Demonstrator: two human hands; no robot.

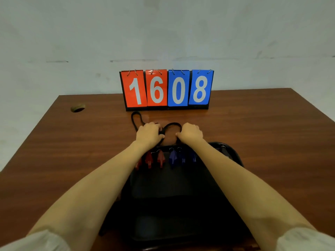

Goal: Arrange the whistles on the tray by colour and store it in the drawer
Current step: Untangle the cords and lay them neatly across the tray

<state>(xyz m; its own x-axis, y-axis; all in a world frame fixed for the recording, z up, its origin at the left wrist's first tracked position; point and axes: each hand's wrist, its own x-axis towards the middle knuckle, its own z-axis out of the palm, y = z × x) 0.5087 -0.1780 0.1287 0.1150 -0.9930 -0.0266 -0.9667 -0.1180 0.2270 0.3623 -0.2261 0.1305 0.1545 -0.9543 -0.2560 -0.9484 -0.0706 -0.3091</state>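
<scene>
The black plastic tray (172,223) lay on the brown wooden table (253,124), its long axis running away from the person. At its far end, red plastic whistles (160,158) sat left and blue plastic whistles (173,157) right. Their narrow ends pointed back toward the person, so sorting looked largely done and storing remained. No drawer showed. Just beyond, the left hand (149,133) and right hand (191,133), slightly apart, each gripped the black lanyard cords (136,118).
</scene>
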